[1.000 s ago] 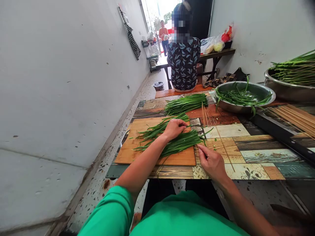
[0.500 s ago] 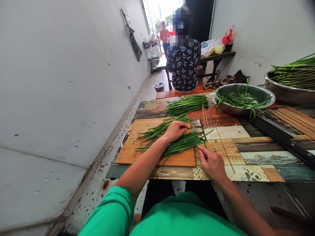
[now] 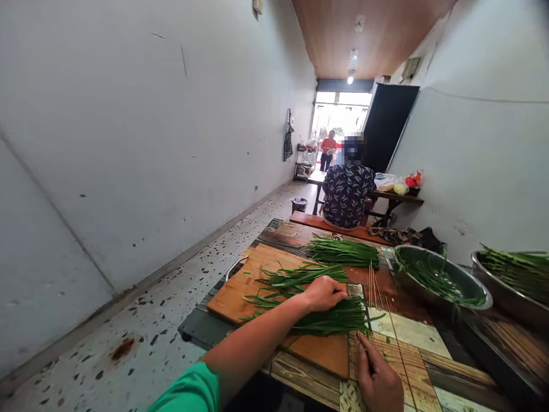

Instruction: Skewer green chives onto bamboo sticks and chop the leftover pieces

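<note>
My left hand [image 3: 328, 293] is closed in a pinch on green chives at the right edge of a wooden cutting board [image 3: 235, 283]. Beneath that hand lies a thick bunch of chives [image 3: 330, 319], its cut ends pointing right. A looser bunch [image 3: 300, 276] rests just behind it on the board. My right hand [image 3: 381, 375] is closed beside the board's right edge, thumb and fingers pinching what looks like a thin skewer, mostly hidden. Several loose bamboo skewers [image 3: 374, 286] lie on the table near the hands.
Another chive bundle [image 3: 343, 253] lies behind the board. At right are a metal bowl of leaves [image 3: 482, 298], a second bowl with skewered greens [image 3: 476, 260] and a pile of skewers [image 3: 514, 337]. A seated person [image 3: 348, 194] faces away; another person [image 3: 328, 150] stands near the doorway.
The camera view has tilted up and turned, so the table sits lower and the ceiling shows. Both hands stay at nearly the same places by the chives, still closed.
</note>
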`<state>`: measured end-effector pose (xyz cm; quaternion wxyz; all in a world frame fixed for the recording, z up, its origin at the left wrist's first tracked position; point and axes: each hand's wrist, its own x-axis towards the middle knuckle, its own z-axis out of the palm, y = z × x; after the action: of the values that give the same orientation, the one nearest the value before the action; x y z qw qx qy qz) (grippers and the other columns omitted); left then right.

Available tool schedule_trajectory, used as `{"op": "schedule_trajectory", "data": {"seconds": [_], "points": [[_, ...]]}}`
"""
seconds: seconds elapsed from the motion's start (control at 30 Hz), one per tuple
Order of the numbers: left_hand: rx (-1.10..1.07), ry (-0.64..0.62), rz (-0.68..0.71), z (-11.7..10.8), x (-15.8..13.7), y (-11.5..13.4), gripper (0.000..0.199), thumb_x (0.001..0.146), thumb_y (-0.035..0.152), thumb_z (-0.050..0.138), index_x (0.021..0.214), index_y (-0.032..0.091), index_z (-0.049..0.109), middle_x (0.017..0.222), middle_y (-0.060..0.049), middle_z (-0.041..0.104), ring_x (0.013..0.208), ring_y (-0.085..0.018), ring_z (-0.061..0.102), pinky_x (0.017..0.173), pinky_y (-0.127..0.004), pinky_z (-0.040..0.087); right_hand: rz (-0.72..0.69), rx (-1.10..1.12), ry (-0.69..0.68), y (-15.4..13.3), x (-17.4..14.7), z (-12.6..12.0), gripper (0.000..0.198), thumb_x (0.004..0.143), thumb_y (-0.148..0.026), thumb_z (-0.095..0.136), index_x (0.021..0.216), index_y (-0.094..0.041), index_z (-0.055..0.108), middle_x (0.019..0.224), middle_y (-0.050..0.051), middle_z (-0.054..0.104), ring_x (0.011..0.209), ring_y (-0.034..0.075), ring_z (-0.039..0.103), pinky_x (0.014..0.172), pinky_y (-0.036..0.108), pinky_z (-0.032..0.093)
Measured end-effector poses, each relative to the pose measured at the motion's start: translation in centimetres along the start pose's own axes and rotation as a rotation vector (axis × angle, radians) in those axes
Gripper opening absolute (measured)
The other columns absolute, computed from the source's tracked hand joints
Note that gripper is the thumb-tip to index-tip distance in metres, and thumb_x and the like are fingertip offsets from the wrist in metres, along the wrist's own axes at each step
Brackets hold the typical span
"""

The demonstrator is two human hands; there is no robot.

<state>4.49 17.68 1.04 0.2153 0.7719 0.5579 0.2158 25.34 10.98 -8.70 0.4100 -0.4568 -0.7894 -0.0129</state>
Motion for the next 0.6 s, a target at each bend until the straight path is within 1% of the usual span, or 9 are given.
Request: {"op": "schedule_trajectory", "data": {"seconds": [0.07, 0.2, 0.27, 0.33, 0.4, 0.47, 0.53, 0.6], "points": [[-0.001, -0.024, 0.009, -0.1, -0.4, 0.3, 0.033, 0.090, 0.032, 0.047, 0.085, 0.014, 0.075, 0.075, -0.002, 0.071, 0.066, -0.012, 0.056, 0.060, -0.021, 0.035, 0.005, 0.004, -0.013, 0.6, -0.1, 0.0, 0.039, 0.090, -0.040, 0.046, 0.100, -0.015, 0.075, 0.097, 0.008, 0.073, 0.076, 0.019, 0.072, 0.064, 0.019, 0.057], [-0.007, -0.024, 0.010, -0.1, -1.3, 0.7, 0.030, 0.090, 0.031, 0.047, 0.092, 0.016, 0.074, 0.085, -0.004, 0.073, 0.076, -0.015, 0.061, 0.065, -0.022, 0.039, 0.122, 0.026, -0.098, 1.1, 0.1, -0.3, 0.044, 0.088, -0.047, 0.047, 0.102, -0.016, 0.075, 0.097, 0.008, 0.073, 0.073, 0.019, 0.072, 0.054, 0.020, 0.055], [-0.013, -0.028, -0.012, -0.2, -1.6, 0.7, 0.031, 0.089, 0.033, 0.048, 0.096, 0.018, 0.073, 0.091, -0.005, 0.073, 0.083, -0.017, 0.063, 0.068, -0.023, 0.041, 0.174, 0.048, -0.122, 0.9, 0.1, -0.5, 0.046, 0.088, -0.050, 0.047, 0.104, -0.017, 0.074, 0.098, 0.008, 0.073, 0.074, 0.019, 0.072, 0.053, 0.021, 0.055], [-0.008, -0.047, -0.032, -0.4, -1.9, 0.7, 0.033, 0.089, 0.038, 0.048, 0.099, 0.019, 0.073, 0.096, -0.006, 0.073, 0.089, -0.020, 0.065, 0.070, -0.024, 0.044, 0.203, 0.062, -0.118, 0.6, 0.2, -0.6, 0.048, 0.087, -0.053, 0.047, 0.103, -0.017, 0.074, 0.099, 0.008, 0.073, 0.077, 0.020, 0.072, 0.056, 0.022, 0.056], [-0.003, -0.077, -0.038, -0.7, -2.2, 0.6, 0.038, 0.087, 0.046, 0.049, 0.100, 0.020, 0.072, 0.098, -0.008, 0.073, 0.092, -0.022, 0.066, 0.073, -0.026, 0.046, 0.238, 0.044, -0.075, 0.3, 0.1, -0.6, 0.052, 0.086, -0.058, 0.045, 0.100, -0.017, 0.074, 0.096, 0.007, 0.074, 0.080, 0.021, 0.072, 0.060, 0.023, 0.057], [-0.012, -0.108, -0.041, -1.0, -2.6, 0.5, 0.050, 0.079, 0.061, 0.054, 0.103, 0.021, 0.071, 0.099, -0.009, 0.072, 0.095, -0.027, 0.066, 0.077, -0.030, 0.049, 0.272, 0.019, -0.025, 0.1, 0.2, -0.8, 0.055, 0.086, -0.061, 0.043, 0.098, -0.017, 0.074, 0.095, 0.007, 0.074, 0.083, 0.022, 0.071, 0.065, 0.026, 0.058], [-0.038, -0.125, -0.032, -1.3, -3.0, 0.3, 0.072, 0.063, 0.074, 0.061, 0.114, 0.023, 0.066, 0.107, -0.010, 0.071, 0.102, -0.031, 0.064, 0.083, -0.036, 0.050, 0.280, 0.001, -0.010, -0.1, 0.6, -1.4, 0.055, 0.087, -0.061, 0.042, 0.100, -0.018, 0.073, 0.096, 0.007, 0.074, 0.086, 0.022, 0.071, 0.068, 0.026, 0.057], [-0.067, -0.114, 0.002, -1.5, -3.5, 0.1, 0.093, 0.053, 0.076, 0.066, 0.130, 0.025, 0.054, 0.121, -0.010, 0.066, 0.111, -0.033, 0.060, 0.091, -0.040, 0.049, 0.247, -0.013, -0.041, -0.5, 1.7, -2.3, 0.051, 0.087, -0.059, 0.044, 0.100, -0.019, 0.073, 0.095, 0.006, 0.074, 0.083, 0.022, 0.071, 0.065, 0.026, 0.056]]}}
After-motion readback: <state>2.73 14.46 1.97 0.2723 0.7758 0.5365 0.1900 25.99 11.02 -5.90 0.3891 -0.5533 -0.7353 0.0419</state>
